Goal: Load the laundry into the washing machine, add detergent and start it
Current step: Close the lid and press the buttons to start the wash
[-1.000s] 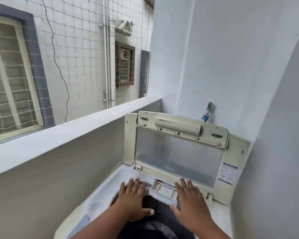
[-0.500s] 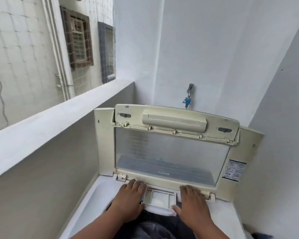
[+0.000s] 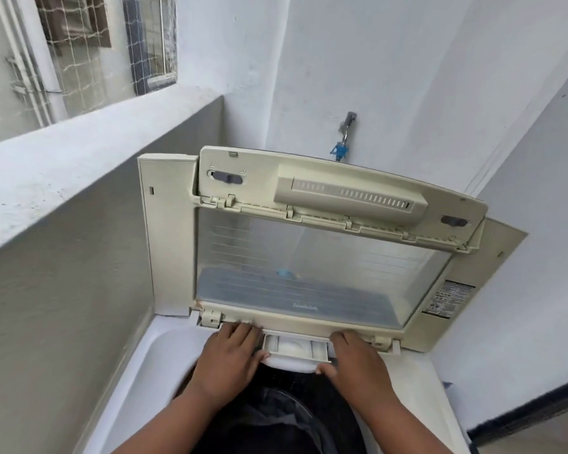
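Observation:
A cream top-loading washing machine (image 3: 145,381) stands in a narrow corner with its lid (image 3: 322,267) folded up against the back wall. Dark laundry (image 3: 276,417) lies in the drum below my hands. A small white detergent drawer (image 3: 295,350) sits pulled out at the drum's back rim. My left hand (image 3: 232,358) rests on the drawer's left end, fingers over the rim and thumb at the drawer's front lip. My right hand (image 3: 354,365) holds the right end the same way.
A low grey parapet wall (image 3: 79,198) runs close along the left, with netted windows beyond it. White walls close in behind and to the right. A water tap (image 3: 345,136) with a blue fitting juts from the back wall above the lid.
The view has tilted down and to the right, bringing the machine closer. Both hands have moved back from the drum's laundry to the two ends of the detergent drawer.

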Action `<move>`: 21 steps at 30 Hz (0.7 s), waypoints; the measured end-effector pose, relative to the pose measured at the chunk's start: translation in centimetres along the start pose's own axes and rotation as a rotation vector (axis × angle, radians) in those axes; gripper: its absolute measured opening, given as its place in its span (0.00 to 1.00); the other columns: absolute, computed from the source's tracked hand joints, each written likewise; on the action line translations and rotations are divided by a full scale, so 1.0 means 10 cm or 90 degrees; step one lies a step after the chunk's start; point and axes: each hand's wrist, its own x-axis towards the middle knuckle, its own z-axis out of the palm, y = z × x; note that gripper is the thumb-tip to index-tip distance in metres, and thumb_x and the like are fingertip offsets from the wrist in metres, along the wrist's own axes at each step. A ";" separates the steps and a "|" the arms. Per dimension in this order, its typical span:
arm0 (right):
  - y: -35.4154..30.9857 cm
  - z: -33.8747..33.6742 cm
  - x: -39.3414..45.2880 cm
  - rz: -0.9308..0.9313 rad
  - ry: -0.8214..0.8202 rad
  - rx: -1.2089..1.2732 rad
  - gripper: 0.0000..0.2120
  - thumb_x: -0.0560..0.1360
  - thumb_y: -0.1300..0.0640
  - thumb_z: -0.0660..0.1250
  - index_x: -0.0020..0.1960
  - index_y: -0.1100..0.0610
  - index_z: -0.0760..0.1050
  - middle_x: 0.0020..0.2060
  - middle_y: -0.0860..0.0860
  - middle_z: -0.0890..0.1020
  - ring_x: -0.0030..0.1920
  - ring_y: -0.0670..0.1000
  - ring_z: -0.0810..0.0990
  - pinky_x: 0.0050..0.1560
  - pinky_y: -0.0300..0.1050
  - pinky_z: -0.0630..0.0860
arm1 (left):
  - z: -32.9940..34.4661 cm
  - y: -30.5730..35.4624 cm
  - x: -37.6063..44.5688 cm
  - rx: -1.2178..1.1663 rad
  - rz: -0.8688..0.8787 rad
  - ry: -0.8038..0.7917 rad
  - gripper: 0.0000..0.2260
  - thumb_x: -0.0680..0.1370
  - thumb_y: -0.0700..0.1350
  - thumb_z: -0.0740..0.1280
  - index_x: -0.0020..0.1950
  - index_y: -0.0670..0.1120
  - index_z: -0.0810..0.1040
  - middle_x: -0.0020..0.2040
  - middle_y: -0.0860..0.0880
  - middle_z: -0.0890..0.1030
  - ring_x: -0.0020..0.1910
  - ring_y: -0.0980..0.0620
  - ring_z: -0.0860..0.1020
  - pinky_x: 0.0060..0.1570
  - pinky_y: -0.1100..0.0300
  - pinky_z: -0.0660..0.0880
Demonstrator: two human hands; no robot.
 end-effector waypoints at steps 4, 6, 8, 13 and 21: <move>-0.01 0.10 0.07 0.003 0.042 -0.047 0.20 0.57 0.45 0.81 0.41 0.53 0.78 0.36 0.49 0.81 0.37 0.53 0.82 0.33 0.43 0.75 | 0.09 -0.03 0.01 -0.008 0.000 0.045 0.13 0.76 0.55 0.66 0.52 0.48 0.81 0.47 0.50 0.82 0.42 0.45 0.78 0.39 0.52 0.78; 0.00 0.14 0.09 -0.012 0.090 -0.075 0.22 0.50 0.44 0.83 0.36 0.53 0.77 0.30 0.48 0.79 0.30 0.51 0.80 0.26 0.40 0.73 | 0.14 -0.06 0.01 -0.008 0.011 0.053 0.13 0.76 0.55 0.67 0.53 0.48 0.80 0.46 0.51 0.82 0.41 0.44 0.78 0.38 0.52 0.78; 0.02 0.15 0.11 -0.027 0.120 -0.094 0.22 0.50 0.44 0.83 0.35 0.52 0.77 0.29 0.48 0.79 0.29 0.51 0.79 0.24 0.41 0.73 | 0.19 -0.09 0.02 -0.013 0.021 0.066 0.12 0.76 0.54 0.67 0.53 0.47 0.79 0.46 0.50 0.82 0.40 0.44 0.79 0.38 0.51 0.78; 0.02 0.19 0.12 -0.025 0.130 -0.096 0.20 0.52 0.47 0.84 0.34 0.54 0.77 0.28 0.49 0.79 0.29 0.52 0.79 0.23 0.40 0.71 | 0.20 -0.03 0.04 -0.034 -0.008 0.134 0.08 0.76 0.49 0.66 0.48 0.47 0.82 0.42 0.51 0.81 0.36 0.44 0.77 0.33 0.52 0.77; 0.04 0.17 0.17 -0.059 0.156 -0.127 0.19 0.51 0.50 0.85 0.29 0.55 0.76 0.25 0.49 0.77 0.24 0.52 0.77 0.16 0.40 0.66 | 0.12 0.03 0.09 -0.037 -0.042 0.190 0.07 0.73 0.48 0.66 0.39 0.47 0.81 0.35 0.51 0.79 0.32 0.46 0.74 0.28 0.56 0.74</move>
